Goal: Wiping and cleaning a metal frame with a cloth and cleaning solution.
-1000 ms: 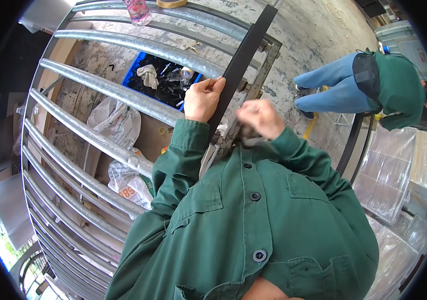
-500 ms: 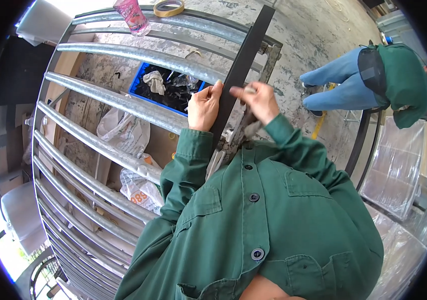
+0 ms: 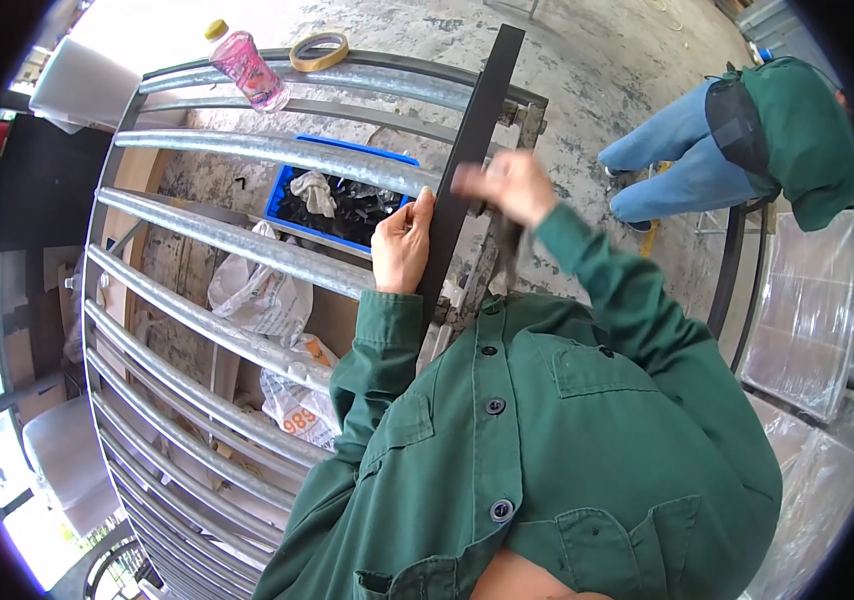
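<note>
The black bar point(image 3: 469, 135) lay along the right edge of the metal rack point(image 3: 237, 241), its far end jutting past the far right corner. The left hand point(image 3: 402, 248) was closed, thumb against curled fingers, at the bar's left side; what it pinched, I could not tell. The right hand point(image 3: 515, 188), blurred, was over the bar's right side, its grip unclear. 1 pink bottle point(image 3: 247, 75) and 1 tape roll point(image 3: 319, 58) sat at the rack's far edge.

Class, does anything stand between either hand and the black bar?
Nothing visible: the left hand is at the left edge of the black bar, and the right hand, blurred, overlaps its right side.
</note>
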